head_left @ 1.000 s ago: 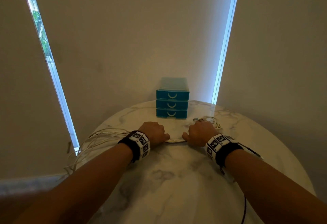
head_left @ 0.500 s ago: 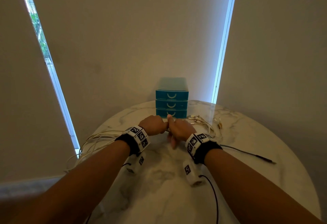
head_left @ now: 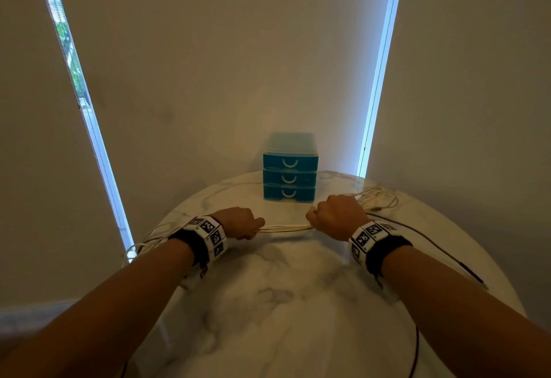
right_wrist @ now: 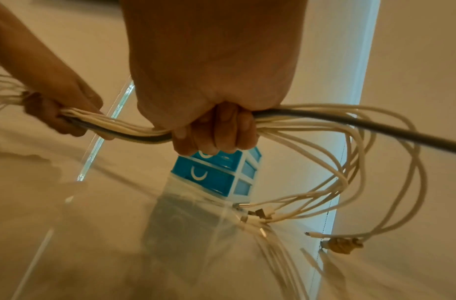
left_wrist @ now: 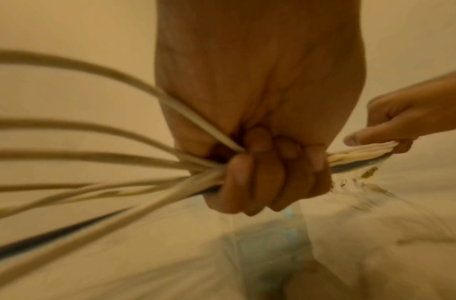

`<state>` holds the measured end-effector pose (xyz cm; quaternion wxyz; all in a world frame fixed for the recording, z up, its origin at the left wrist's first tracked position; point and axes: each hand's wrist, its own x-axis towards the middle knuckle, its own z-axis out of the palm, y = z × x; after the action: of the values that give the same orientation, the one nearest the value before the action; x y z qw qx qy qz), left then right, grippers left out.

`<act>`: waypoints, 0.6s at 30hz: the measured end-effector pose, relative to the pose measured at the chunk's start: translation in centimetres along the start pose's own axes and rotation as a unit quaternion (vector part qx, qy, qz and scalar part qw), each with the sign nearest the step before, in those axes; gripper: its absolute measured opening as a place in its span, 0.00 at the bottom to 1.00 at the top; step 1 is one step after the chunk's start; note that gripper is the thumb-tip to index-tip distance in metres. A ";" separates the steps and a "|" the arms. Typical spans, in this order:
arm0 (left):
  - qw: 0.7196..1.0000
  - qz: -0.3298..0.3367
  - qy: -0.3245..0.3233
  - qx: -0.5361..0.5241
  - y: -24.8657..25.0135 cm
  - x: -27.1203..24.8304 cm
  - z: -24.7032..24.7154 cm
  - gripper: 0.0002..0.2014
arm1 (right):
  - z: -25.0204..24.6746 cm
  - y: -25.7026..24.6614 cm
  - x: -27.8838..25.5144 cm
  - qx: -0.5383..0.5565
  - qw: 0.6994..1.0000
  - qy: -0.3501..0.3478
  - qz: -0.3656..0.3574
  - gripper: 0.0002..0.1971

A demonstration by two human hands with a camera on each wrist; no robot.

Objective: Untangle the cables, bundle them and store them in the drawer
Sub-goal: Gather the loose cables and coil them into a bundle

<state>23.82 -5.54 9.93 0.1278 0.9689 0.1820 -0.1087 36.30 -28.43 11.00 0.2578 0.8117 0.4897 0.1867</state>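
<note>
Now left hand (head_left: 241,222) and right hand (head_left: 337,216) both fisted round white cables (head_left: 283,228), one dark strand among them.

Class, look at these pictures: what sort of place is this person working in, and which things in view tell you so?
Probably a room in a home: a round marble table against a plain wall, tall narrow windows beside drawn blinds, and a small blue drawer unit.

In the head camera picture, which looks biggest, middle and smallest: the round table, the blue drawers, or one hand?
1. Marble table, by far.
2. Blue drawer unit.
3. Right hand, only slightly smaller looking, and it is nearer the camera, so that ranking is unsure.
</note>
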 end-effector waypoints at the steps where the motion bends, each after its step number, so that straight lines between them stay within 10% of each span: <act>1: 0.998 0.002 0.017 0.052 0.3 0.0 -0.1 0.25 | 0.1 -0.3 0.1 0.010 1.000 -0.016 0.001 0.11; 5: 0.991 -0.003 0.086 0.098 0.9 0.3 0.7 0.26 | 2.1 -1.1 0.1 0.046 0.997 -0.058 -0.005 0.16; 12: 0.974 0.034 0.105 -0.199 0.2 0.3 -0.4 0.27 | 2.6 1.3 1.0 0.207 0.978 -0.019 0.032 0.12; 18: 0.992 0.049 0.103 -0.055 0.6 0.7 0.5 0.21 | 3.0 0.1 0.3 0.232 0.968 -0.063 0.070 0.20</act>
<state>24.63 -6.00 9.39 0.1667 0.9741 0.1525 0.0083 38.17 -28.87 8.66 0.0789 0.8916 0.4445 0.0342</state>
